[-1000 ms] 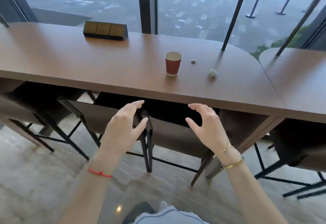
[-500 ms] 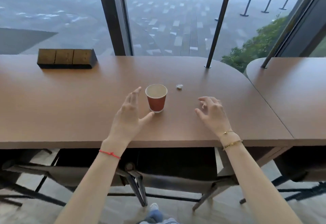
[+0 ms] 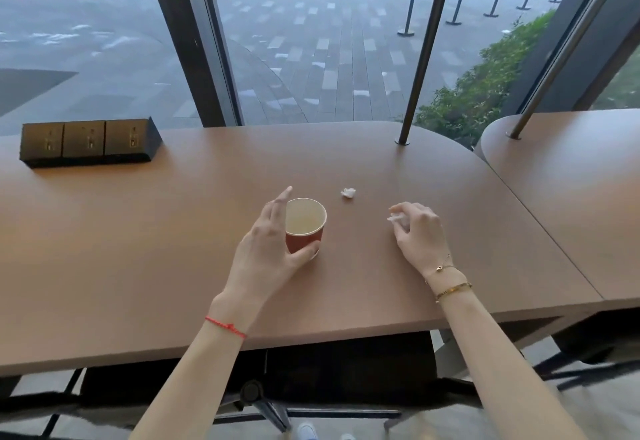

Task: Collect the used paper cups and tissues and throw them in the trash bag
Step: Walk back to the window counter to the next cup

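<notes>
A red paper cup (image 3: 304,231) with a pale inside stands upright near the middle of the brown table (image 3: 138,249). My left hand (image 3: 270,252) wraps its left side, thumb touching the base and fingers spread along the rim. To the right, my right hand (image 3: 415,231) curls over a crumpled white tissue (image 3: 396,218), fingertips pinching it against the tabletop. A second small tissue wad (image 3: 348,193) lies loose behind the cup, between both hands. No trash bag is visible.
A black socket block (image 3: 86,141) sits at the back left. A dark metal post (image 3: 420,69) rises from the table at the back right, beside a second table (image 3: 571,190). Chairs (image 3: 329,380) are tucked under the near edge. Windows stand behind.
Both hands rose from below the table edge and reached forward. The left hand closed in on the cup; the right hand came down over the tissue. My view moved closer.
</notes>
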`<state>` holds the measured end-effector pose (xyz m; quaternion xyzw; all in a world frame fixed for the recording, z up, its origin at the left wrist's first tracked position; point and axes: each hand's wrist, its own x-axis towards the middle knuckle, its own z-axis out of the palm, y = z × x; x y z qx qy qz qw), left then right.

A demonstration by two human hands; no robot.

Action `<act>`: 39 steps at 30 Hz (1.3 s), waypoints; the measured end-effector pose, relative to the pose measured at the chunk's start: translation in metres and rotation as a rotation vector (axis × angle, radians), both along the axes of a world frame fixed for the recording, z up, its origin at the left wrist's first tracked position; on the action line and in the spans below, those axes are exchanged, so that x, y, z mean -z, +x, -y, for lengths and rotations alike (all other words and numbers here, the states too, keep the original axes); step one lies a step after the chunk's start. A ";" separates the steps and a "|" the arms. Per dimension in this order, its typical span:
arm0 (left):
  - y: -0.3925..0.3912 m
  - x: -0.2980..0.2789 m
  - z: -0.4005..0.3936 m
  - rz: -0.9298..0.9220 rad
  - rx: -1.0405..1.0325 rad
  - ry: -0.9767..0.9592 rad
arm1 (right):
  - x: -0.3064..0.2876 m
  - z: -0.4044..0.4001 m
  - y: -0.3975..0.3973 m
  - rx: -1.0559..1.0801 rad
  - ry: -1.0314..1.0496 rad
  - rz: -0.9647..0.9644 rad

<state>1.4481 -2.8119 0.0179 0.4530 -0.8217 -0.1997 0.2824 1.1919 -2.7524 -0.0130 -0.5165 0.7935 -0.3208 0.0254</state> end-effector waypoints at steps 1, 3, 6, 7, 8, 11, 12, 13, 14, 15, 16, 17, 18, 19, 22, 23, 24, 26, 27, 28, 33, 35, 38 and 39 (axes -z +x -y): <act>-0.003 0.000 0.001 -0.002 -0.007 0.002 | -0.003 0.005 0.000 -0.017 -0.014 0.011; -0.008 -0.001 0.001 -0.013 -0.023 0.006 | -0.010 0.019 0.001 -0.069 -0.041 0.026; -0.012 -0.002 0.003 -0.033 -0.041 0.016 | -0.021 0.044 0.002 -0.154 -0.052 0.044; -0.013 -0.002 0.003 -0.036 -0.047 0.017 | -0.022 0.053 0.003 -0.180 -0.044 0.043; -0.012 -0.002 0.004 -0.038 -0.057 0.018 | -0.022 0.062 0.005 -0.204 -0.033 0.040; -0.010 -0.002 0.006 -0.039 -0.091 0.023 | -0.020 0.085 0.010 -0.263 0.019 0.054; -0.009 -0.002 0.006 -0.034 -0.101 0.024 | -0.018 0.091 0.011 -0.279 0.042 0.054; -0.008 -0.002 0.006 -0.029 -0.110 0.027 | -0.015 0.096 0.013 -0.296 0.067 0.046; -0.007 -0.001 0.006 -0.025 -0.119 0.030 | -0.012 0.100 0.014 -0.314 0.095 0.032; -0.006 -0.001 0.006 -0.023 -0.127 0.031 | -0.009 0.102 0.015 -0.328 0.123 0.017; -0.005 -0.001 0.005 -0.021 -0.135 0.032 | -0.007 0.104 0.016 -0.337 0.145 0.003; -0.004 -0.002 0.005 -0.022 -0.140 0.033 | -0.005 0.104 0.016 -0.343 0.159 -0.007; -0.004 -0.002 0.005 -0.024 -0.144 0.034 | -0.005 0.104 0.016 -0.350 0.164 -0.012; -0.004 -0.003 0.005 -0.027 -0.148 0.037 | -0.004 0.104 0.016 -0.354 0.162 -0.011; -0.005 -0.003 0.003 -0.032 -0.161 0.050 | -0.006 0.104 0.015 -0.355 0.134 0.004; -0.006 -0.004 0.002 -0.035 -0.167 0.051 | -0.007 0.102 0.015 -0.357 0.125 0.008; -0.006 -0.005 0.001 -0.039 -0.173 0.050 | -0.008 0.099 0.015 -0.362 0.115 0.014; -0.007 -0.008 -0.002 -0.049 -0.184 0.038 | -0.009 0.092 0.015 -0.377 0.086 0.035; -0.007 -0.009 -0.004 -0.053 -0.189 0.032 | -0.010 0.086 0.016 -0.384 0.069 0.044; -0.007 -0.010 -0.007 -0.056 -0.193 0.026 | -0.010 0.079 0.017 -0.390 0.052 0.050; -0.004 -0.013 -0.030 -0.062 -0.191 -0.005 | -0.013 0.033 0.017 -0.403 -0.005 0.074; -0.003 -0.014 -0.044 -0.066 -0.178 -0.001 | -0.013 0.008 0.014 -0.389 -0.017 0.076; -0.002 -0.013 -0.068 -0.070 -0.139 0.013 | -0.014 -0.033 0.011 -0.346 -0.030 0.068; -0.001 -0.013 -0.076 -0.064 -0.120 0.014 | -0.015 -0.048 0.011 -0.327 -0.030 0.059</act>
